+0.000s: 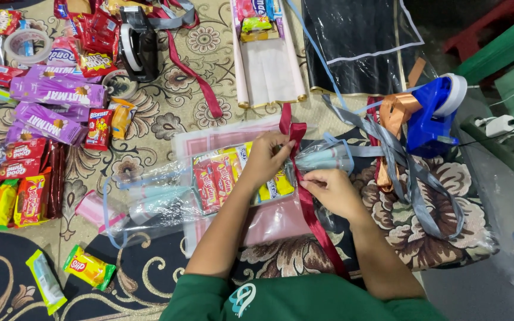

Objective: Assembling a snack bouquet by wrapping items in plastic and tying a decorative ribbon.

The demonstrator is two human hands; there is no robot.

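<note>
On the patterned carpet point(168, 113) strewn with snack packets, we kept our left hand point(267, 159) pinched on the dark red ribbon point(308, 202) and our right hand point(332, 191) closed on it too — best held taut across the clear-wrapped snack bundle point(221, 178) in front of us.

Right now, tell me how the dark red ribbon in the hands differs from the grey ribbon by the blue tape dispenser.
The dark red ribbon is pulled taut between the left hand and right hand; the grey ribbon lies loose, untouched. The red one crosses the clear snack bundle; the grey one loops in a tangle on the floral cushion. Both are glossy and flat.
</note>
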